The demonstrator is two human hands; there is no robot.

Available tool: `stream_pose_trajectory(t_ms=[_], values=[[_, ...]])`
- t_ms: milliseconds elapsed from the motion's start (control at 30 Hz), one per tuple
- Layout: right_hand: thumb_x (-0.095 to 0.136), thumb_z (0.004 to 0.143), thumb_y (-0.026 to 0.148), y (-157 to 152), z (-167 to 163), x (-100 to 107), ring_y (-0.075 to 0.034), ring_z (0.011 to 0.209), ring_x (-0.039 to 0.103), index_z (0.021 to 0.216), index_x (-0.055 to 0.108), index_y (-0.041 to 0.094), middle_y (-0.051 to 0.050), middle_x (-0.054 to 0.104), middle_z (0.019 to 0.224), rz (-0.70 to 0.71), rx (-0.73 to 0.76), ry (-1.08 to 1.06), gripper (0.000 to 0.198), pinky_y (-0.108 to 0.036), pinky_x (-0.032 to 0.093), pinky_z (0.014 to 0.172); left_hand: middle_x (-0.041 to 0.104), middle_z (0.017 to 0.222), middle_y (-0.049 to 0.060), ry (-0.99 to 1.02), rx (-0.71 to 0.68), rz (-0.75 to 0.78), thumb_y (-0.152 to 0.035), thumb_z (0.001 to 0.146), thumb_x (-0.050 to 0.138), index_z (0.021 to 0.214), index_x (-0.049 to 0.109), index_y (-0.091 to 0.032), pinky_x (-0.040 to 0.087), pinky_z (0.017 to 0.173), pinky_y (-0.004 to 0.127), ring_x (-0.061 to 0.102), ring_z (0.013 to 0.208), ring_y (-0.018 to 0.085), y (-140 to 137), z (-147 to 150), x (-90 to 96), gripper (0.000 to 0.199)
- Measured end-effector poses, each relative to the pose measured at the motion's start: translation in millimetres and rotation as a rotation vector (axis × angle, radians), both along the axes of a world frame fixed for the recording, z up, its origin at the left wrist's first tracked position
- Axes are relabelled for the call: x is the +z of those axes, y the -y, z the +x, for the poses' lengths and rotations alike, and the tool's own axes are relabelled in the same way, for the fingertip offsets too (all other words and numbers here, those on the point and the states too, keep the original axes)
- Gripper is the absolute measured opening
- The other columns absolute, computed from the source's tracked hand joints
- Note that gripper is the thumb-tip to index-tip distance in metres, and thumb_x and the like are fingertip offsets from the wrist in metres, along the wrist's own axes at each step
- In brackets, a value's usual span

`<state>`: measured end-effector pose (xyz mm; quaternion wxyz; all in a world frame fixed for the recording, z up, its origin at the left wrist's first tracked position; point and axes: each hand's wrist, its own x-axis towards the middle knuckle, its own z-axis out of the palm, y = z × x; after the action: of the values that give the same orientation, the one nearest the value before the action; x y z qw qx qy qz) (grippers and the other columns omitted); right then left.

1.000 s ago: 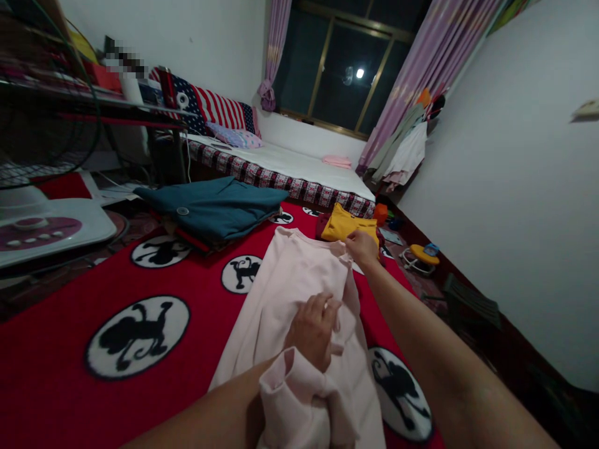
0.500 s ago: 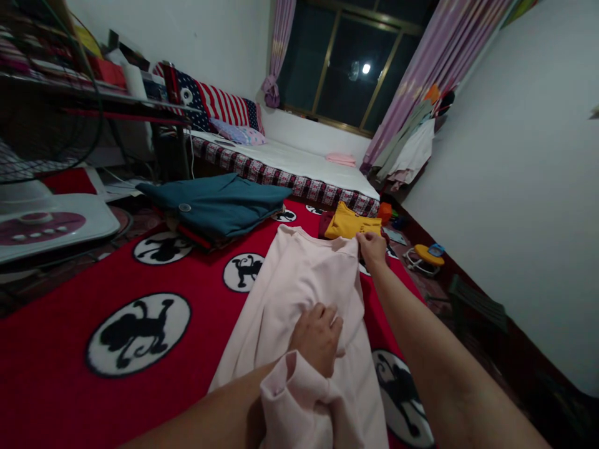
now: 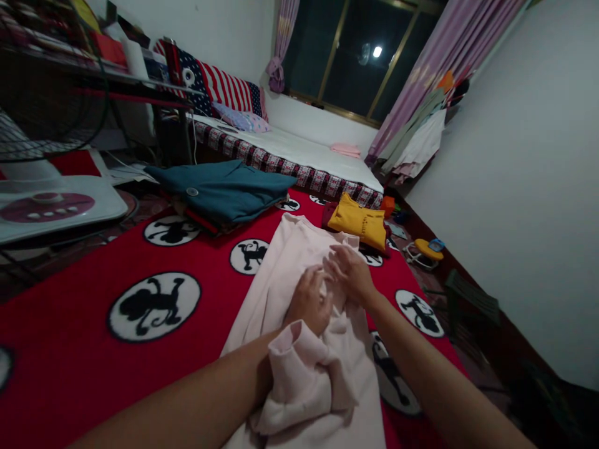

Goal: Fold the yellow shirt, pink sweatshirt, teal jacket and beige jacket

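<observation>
A pale pink long-sleeved top lies lengthwise on the red blanket, its neckline away from me and one side folded inward. My left hand rests on the middle of it, fingers curled round a bunch of its cloth. Just beyond and to the right, my right hand touches the top below the shoulder, fingers bent and spread apart. A loose sleeve end lies bunched by my left wrist. What is under both palms is hidden.
The red blanket has black monkey figures in white circles. Folded teal clothing lies at far left, a folded yellow garment at far right. Beyond are a low bed and, at left, a fan. A yellow-seated stool stands right.
My right hand has let go of the shoulder corner and moved down and left, close to my left hand. The cloth between them is more bunched. The camera view has shifted slightly.
</observation>
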<state>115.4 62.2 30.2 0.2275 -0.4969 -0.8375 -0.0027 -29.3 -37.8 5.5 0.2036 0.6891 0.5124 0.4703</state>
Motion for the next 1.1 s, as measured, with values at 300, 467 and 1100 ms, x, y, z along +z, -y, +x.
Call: stream_pose_trajectory(t_ms=[300,467,1100], values=[[0.05,0.081,0.024,48,5,-22,-0.025,0.127,0.048,0.116,0.064,0.021,-0.011,0.055,0.135,-0.337,0.155,-0.395,0.038,-0.045,0.034,0.107,0.059,0.114,0.008,0.412,-0.049,-0.053,-0.007,0.077,0.052,0.103,0.061,-0.018,0.052,0.091,0.033,0.06,0.104,0.018,-28,-23,-10.3,0.03],[0.059,0.078,0.023,113,23,16,-0.025,0.118,0.055,0.101,0.069,0.022,-0.008,0.063,0.123,-0.55,0.321,-0.529,0.026,-0.041,0.042,0.1,0.052,0.126,0.014,0.132,-0.181,-0.179,-0.006,0.072,0.056,0.105,0.065,-0.014,0.043,0.103,0.036,0.049,0.124,0.026,-12,-34,4.9,0.034],[0.053,0.081,0.01,234,15,35,-0.017,0.09,0.064,0.101,0.069,0.021,-0.007,0.07,0.099,-0.348,0.462,-0.161,0.028,-0.025,0.049,0.077,0.065,0.104,0.004,-0.397,-0.926,-0.362,-0.006,0.071,0.065,0.106,0.07,-0.025,0.046,0.071,0.019,0.061,0.085,0.015,111,-111,76.8,0.041]])
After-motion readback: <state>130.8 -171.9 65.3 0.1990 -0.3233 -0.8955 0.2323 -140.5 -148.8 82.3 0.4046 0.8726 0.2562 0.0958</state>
